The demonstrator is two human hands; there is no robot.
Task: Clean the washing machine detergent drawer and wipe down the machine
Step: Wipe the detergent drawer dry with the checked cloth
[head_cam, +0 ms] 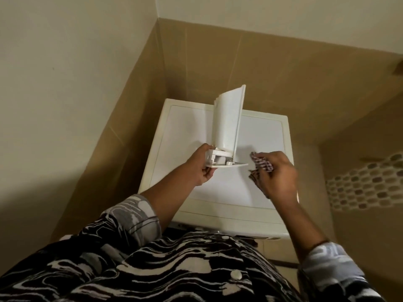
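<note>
Closest to me is the person's black-and-white patterned shirt [152, 258], sleeves pushed up the forearms, both arms reaching out over the washing machine [185, 136]. The left hand [201, 165] has its fingers curled round the front-panel end of the detergent drawer [227, 125], thumb on top. It holds the drawer clear above the machine's flat white lid, with the long body tilted up and away towards the wall. Just beside that panel, not quite touching it, the right hand [277, 173] pinches a bunched checked cloth [262, 163] in curled fingers. The drawer looks like thin moulded plastic: light, stiff and smooth enough to slip if wet, with ribs and clips near the handle that could snap under a twist. I'd say the chunky panel end where it is held now is the sensible grip, leaving the long faces free for wiping. The cloth is soft and will push into corners. The drawer's smooth closed side faces me, so I cannot tell whether its compartments hold any residue or water. Beyond the machine, brown tiled walls [218, 62] meet in the corner.
</note>
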